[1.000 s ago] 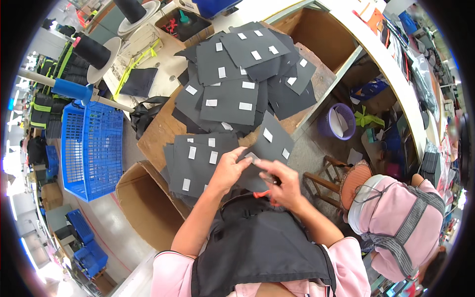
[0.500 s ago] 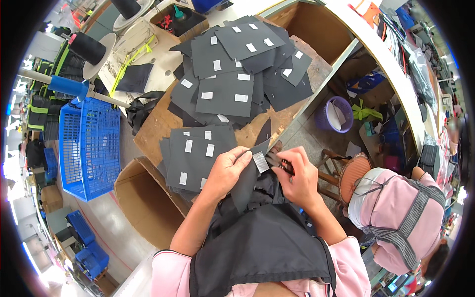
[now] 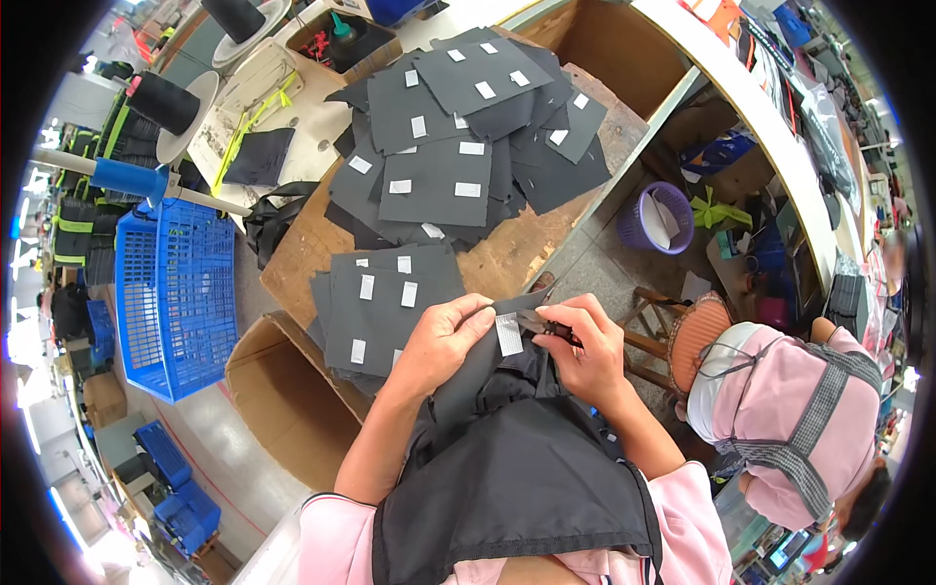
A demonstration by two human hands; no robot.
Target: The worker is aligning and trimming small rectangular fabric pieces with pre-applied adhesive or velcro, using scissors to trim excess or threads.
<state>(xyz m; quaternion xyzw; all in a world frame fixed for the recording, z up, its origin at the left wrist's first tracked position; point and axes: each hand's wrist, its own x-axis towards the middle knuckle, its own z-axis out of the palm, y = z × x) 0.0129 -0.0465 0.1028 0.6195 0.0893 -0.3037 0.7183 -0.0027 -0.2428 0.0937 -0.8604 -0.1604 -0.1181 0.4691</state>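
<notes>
My left hand [image 3: 441, 343] pinches a dark grey fabric panel [image 3: 470, 369] between thumb and fingers, holding it up over my lap. A white patch [image 3: 509, 334] on that panel faces me. Closed around a small pair of dark thread snips [image 3: 548, 328], my right hand [image 3: 589, 353] keeps their tips against or very near the patch's upper right edge. Just left of my hands lies a small stack of grey panels with white patches [image 3: 386, 320]. Beyond it, a larger loose pile of similar panels [image 3: 432, 190] covers the wooden board.
An open cardboard box [image 3: 283, 390] stands left of my lap, with a blue plastic crate [image 3: 175, 302] farther left. A purple basket [image 3: 629, 229] sits on the floor at right. A person in pink [image 3: 780, 419] works close on my right. Black thread cones [image 3: 164, 102] stand at far left.
The snips' tips have moved left and up to the patch's edge. My left hand has barely shifted, and the panel's upper corner now tilts differently, lying lower toward the right.
</notes>
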